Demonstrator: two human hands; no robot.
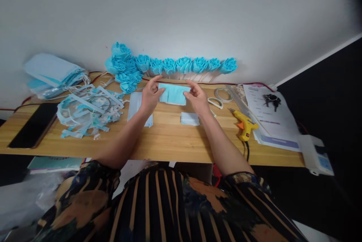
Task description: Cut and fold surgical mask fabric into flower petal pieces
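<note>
Above the middle of the table, a light blue piece of fabric [175, 94] is stretched between my two hands. My left hand [151, 93] pinches its left end between thumb and fingers. At the right end, my right hand [196, 96] grips it the same way. Under my left wrist lies a flat pale blue sheet [135, 108], partly covered. A small stack of folded pale blue pieces [189, 119] rests on the table below the held fabric. Near my right hand are white-handled scissors [215, 103], partly hidden by the hand.
Blue fabric flowers [183, 65] line the wall. To the left are a heap of fabric strips [90, 108], a phone [34, 125] and bagged face masks [53, 72]. On the right are a tape roll [224, 94], a yellow glue gun [245, 124], papers [266, 102] and keys [272, 101].
</note>
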